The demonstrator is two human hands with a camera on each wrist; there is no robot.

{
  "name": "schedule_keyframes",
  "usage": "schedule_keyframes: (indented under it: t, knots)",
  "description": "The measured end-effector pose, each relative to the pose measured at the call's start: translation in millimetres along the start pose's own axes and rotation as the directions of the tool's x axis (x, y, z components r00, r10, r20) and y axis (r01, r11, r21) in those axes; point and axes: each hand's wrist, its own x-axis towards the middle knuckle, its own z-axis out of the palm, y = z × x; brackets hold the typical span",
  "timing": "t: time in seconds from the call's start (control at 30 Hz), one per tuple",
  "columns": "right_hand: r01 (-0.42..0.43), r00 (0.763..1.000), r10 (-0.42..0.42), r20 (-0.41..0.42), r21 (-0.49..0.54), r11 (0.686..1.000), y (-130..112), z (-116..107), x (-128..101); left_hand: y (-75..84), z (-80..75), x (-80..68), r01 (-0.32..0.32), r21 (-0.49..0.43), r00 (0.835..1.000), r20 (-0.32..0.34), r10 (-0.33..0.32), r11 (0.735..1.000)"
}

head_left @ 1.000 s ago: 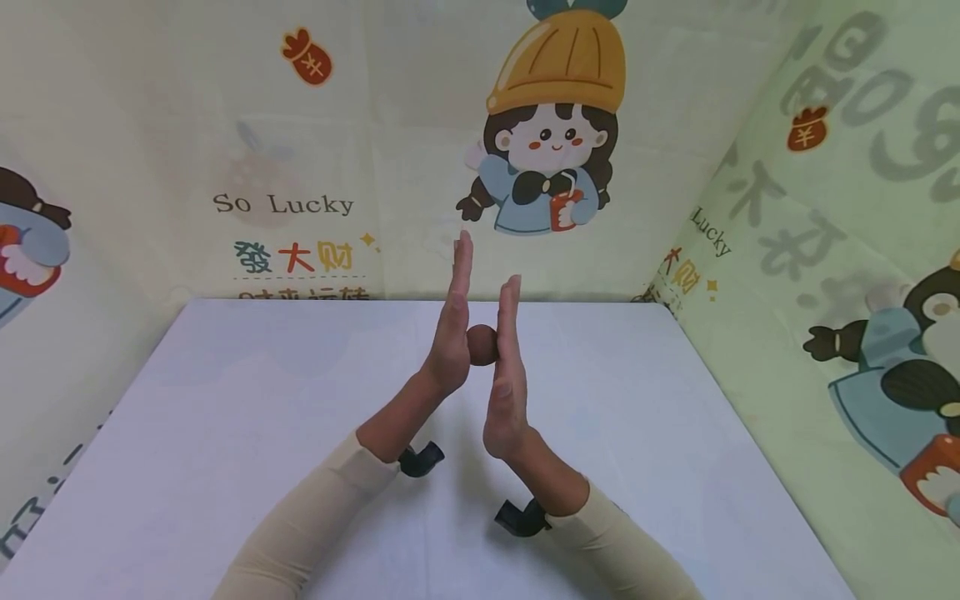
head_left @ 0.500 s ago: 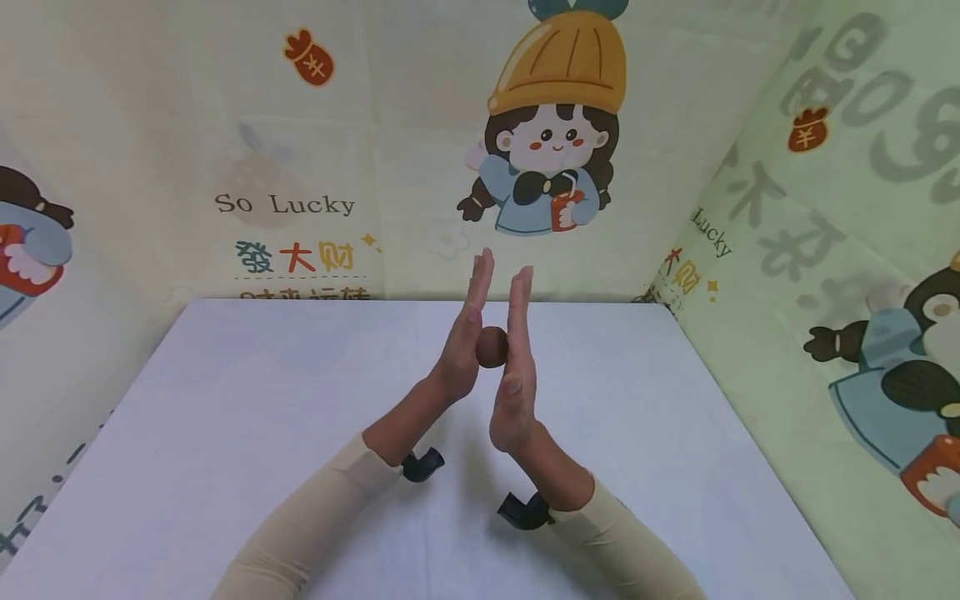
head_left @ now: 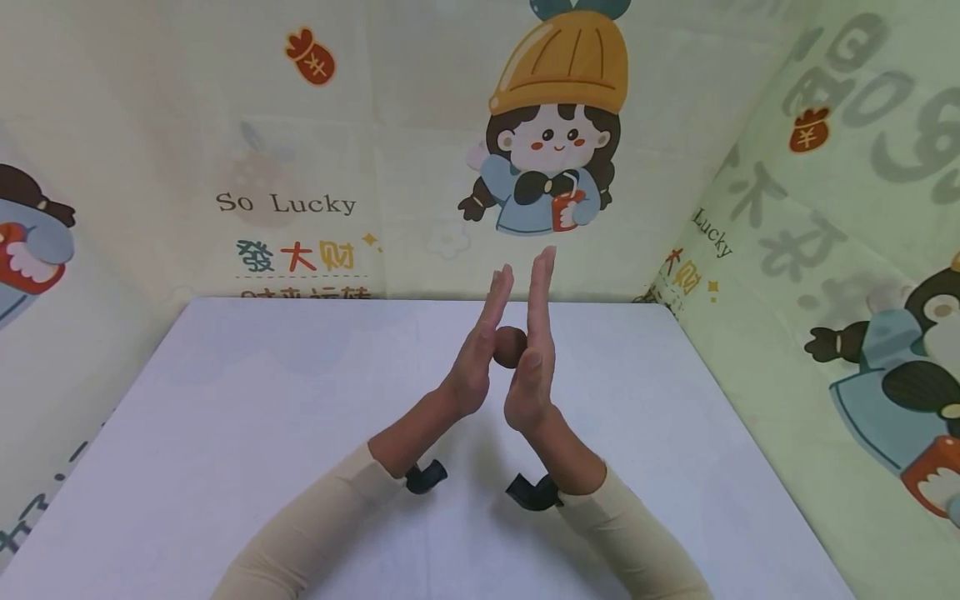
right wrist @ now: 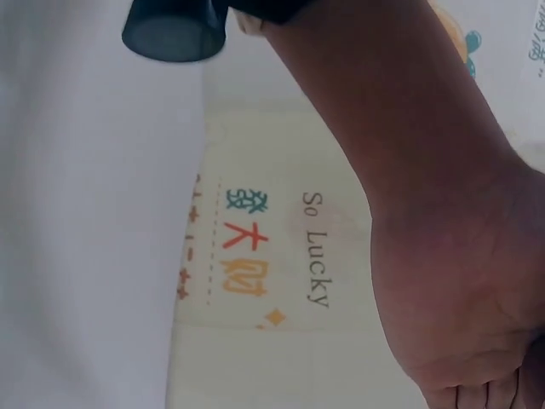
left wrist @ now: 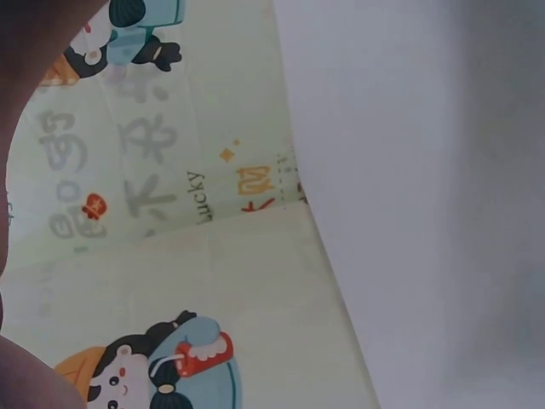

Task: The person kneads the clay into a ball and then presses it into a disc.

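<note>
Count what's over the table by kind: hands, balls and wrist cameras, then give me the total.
Hands: 2, the left hand and right hand, palms flat against the ball.
Balls: 1, a brown ball between the palms.
Wrist cameras: 2, black, the left camera and right camera.
Total: 5, over the white table.

Head view looks down; wrist views sideways, sharing the wall [head_left: 300, 167].
</note>
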Motion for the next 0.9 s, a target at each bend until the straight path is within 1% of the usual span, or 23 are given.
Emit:
schedule_keyframes:
  t: [0.17, 0.27, 0.33, 0.5, 0.7, 0.9]
  knots:
    - [-0.056, 0.998, 0.056, 0.0, 0.046, 0.997, 4, -5, 5, 3.0, 3.7, -2.5, 0.01, -0.024, 1.0, 0.019, -0.01, 1.0]
    - [-0.088, 0.996, 0.088, 0.002, 0.061, 0.994, 7, -7, 6, 4.2, 5.4, -2.8, 0.0, -0.027, 1.0, 0.023, 0.0, 1.0]
    - [-0.088, 0.996, 0.088, 0.002, 0.064, 0.994, 8, -8, 7, 6.1, 6.4, -3.0, -0.007, -0.03, 1.0, 0.024, 0.008, 1.0]
    - [-0.058, 0.998, 0.058, 0.002, 0.066, 0.996, 10, -9, 11, 12.6, 9.3, -3.7, -0.034, -0.028, 0.999, 0.027, 0.034, 0.999]
    - [-0.095, 0.995, 0.094, 0.012, 0.108, 0.99, 15, -12, 10, 20.2, 13.4, -5.7, -0.043, -0.036, 0.999, 0.021, 0.043, 0.998]
    - [-0.107, 0.994, 0.104, 0.03, 0.12, 0.987, 17, -12, 7, 29.9, 16.5, -7.0, -0.056, -0.023, 0.998, 0.003, 0.056, 0.998]
